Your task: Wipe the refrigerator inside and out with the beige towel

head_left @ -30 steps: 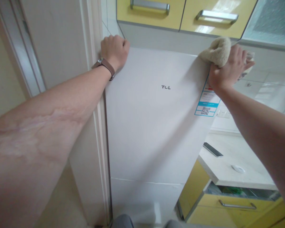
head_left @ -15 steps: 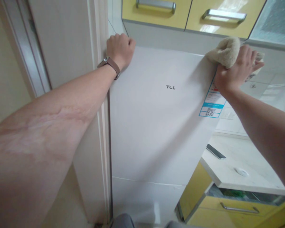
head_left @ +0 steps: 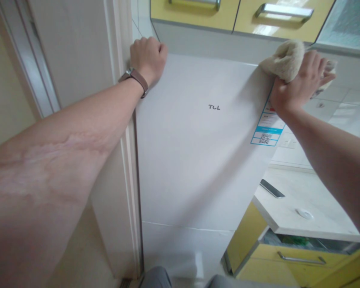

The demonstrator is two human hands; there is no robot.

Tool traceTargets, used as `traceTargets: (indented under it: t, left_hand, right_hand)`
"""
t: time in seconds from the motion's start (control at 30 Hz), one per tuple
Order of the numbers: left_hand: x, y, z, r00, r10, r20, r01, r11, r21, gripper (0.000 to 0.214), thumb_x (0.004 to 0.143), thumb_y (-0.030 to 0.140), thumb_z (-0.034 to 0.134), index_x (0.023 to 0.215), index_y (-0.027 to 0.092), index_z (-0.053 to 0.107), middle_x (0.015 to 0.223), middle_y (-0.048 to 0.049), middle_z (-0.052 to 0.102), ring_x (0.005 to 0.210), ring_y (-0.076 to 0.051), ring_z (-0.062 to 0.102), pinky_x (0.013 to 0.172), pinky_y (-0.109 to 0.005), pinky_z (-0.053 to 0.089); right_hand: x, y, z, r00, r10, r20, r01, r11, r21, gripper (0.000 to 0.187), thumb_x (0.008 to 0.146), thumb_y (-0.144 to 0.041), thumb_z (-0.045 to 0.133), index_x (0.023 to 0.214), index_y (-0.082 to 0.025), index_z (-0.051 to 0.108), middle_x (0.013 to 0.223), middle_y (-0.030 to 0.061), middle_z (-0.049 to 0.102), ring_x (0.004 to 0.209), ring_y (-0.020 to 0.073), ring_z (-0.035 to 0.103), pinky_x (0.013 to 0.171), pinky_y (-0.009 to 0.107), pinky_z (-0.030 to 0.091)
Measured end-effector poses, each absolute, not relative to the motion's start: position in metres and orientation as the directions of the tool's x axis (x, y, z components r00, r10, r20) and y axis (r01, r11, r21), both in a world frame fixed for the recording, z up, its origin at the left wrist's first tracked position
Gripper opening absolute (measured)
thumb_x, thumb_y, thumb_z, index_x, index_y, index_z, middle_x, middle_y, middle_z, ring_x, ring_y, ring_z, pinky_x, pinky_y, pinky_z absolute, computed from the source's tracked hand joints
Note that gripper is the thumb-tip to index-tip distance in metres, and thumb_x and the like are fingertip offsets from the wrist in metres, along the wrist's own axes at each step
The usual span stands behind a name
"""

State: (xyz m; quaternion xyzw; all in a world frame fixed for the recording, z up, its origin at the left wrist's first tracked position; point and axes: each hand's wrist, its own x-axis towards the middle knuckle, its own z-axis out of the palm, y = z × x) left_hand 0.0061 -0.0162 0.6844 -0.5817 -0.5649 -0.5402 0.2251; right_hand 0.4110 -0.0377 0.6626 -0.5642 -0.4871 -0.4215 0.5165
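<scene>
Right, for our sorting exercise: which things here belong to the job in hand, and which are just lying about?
In the job:
cream cloth, bunched in the right hand
white TCL fridge, cloth at its upper right corner
left hand, at its upper left corner

Lying about on the counter:
dark flat object
small white object, too unclear to name

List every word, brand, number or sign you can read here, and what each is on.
"TCL": on the upper door of the white fridge.
Blue-framed sticker on that door: print too small to read, upper part behind the right hand; a QR code shows at its bottom.
Watch: nothing legible.
Wall-tile mark: too blurred.
</scene>
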Motion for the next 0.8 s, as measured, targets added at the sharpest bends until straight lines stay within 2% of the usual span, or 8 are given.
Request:
traceTargets:
  t: [0.07, 0.17, 0.23, 0.53, 0.67, 0.73, 0.8]
  left_hand:
    - [0.008, -0.017, 0.684, -0.207, 0.385, 0.899, 0.923, -0.227, 0.310, 0.065, 0.099, 0.060, 0.024, 0.131, 0.031, 0.072, 0.149, -0.0037, 0.064, 0.138, -0.034, 0.053, 0.117, -0.053, 0.031]
    - [0.010, -0.018, 0.683, -0.177, 0.318, 0.932, 0.951, -0.188, 0.245, 0.060, 0.103, 0.040, 0.031, 0.127, 0.008, 0.075, 0.138, -0.0190, 0.070, 0.131, -0.036, 0.061, 0.110, -0.055, 0.041]
    - [0.012, -0.018, 0.683, -0.160, 0.293, 0.943, 0.959, -0.182, 0.219, 0.057, 0.104, 0.033, 0.033, 0.124, -0.001, 0.075, 0.132, -0.0250, 0.071, 0.129, -0.038, 0.064, 0.107, -0.056, 0.045]
    - [0.011, -0.017, 0.684, -0.157, 0.290, 0.944, 0.961, -0.175, 0.213, 0.054, 0.107, 0.032, 0.034, 0.123, 0.000, 0.076, 0.131, -0.0244, 0.071, 0.128, -0.038, 0.064, 0.106, -0.056, 0.046]
    - [0.011, -0.017, 0.684, -0.160, 0.289, 0.944, 0.961, -0.173, 0.216, 0.053, 0.107, 0.031, 0.035, 0.122, 0.000, 0.076, 0.132, -0.0230, 0.072, 0.128, -0.038, 0.064, 0.105, -0.055, 0.046]
    - [0.011, -0.016, 0.684, -0.168, 0.288, 0.943, 0.960, -0.170, 0.223, 0.053, 0.106, 0.031, 0.035, 0.122, 0.001, 0.075, 0.133, -0.0208, 0.072, 0.127, -0.037, 0.064, 0.104, -0.054, 0.046]
    - [0.010, -0.015, 0.685, -0.176, 0.307, 0.935, 0.958, -0.166, 0.235, 0.053, 0.108, 0.035, 0.033, 0.124, 0.008, 0.075, 0.136, -0.0150, 0.072, 0.125, -0.033, 0.063, 0.105, -0.052, 0.045]
  right_hand:
    - [0.413, -0.034, 0.663, 0.167, 0.100, 0.981, 0.986, -0.008, -0.167, 0.049, 0.083, -0.025, 0.053, 0.129, -0.009, 0.052, 0.134, 0.0202, 0.055, 0.132, 0.0401, 0.044, 0.105, 0.069, 0.022]
    - [0.415, -0.027, 0.663, 0.203, 0.064, 0.977, 0.979, -0.046, -0.200, 0.054, 0.075, -0.023, 0.059, 0.128, -0.017, 0.049, 0.134, 0.0150, 0.057, 0.132, 0.0388, 0.045, 0.109, 0.070, 0.021]
    - [0.415, -0.024, 0.664, 0.221, 0.043, 0.974, 0.974, -0.058, -0.218, 0.055, 0.071, -0.022, 0.061, 0.125, -0.020, 0.049, 0.132, 0.0125, 0.058, 0.131, 0.0379, 0.047, 0.112, 0.070, 0.021]
    - [0.410, -0.031, 0.659, 0.211, 0.020, 0.977, 0.978, -0.004, -0.211, 0.045, 0.071, -0.025, 0.061, 0.114, -0.026, 0.045, 0.130, 0.0134, 0.059, 0.129, 0.0388, 0.048, 0.111, 0.067, 0.023]
    - [0.409, -0.033, 0.658, 0.205, 0.028, 0.978, 0.979, 0.015, -0.205, 0.048, 0.069, -0.025, 0.061, 0.113, -0.026, 0.044, 0.131, 0.0133, 0.058, 0.130, 0.0388, 0.046, 0.111, 0.066, 0.022]
    - [0.409, -0.032, 0.659, 0.215, 0.046, 0.976, 0.976, 0.014, -0.215, 0.050, 0.067, -0.024, 0.061, 0.114, -0.026, 0.042, 0.131, 0.0138, 0.056, 0.131, 0.0392, 0.045, 0.111, 0.067, 0.020]
    - [0.409, -0.033, 0.659, 0.224, 0.064, 0.972, 0.974, 0.007, -0.225, 0.050, 0.068, -0.023, 0.061, 0.114, -0.026, 0.042, 0.132, 0.0145, 0.054, 0.132, 0.0393, 0.043, 0.112, 0.067, 0.019]
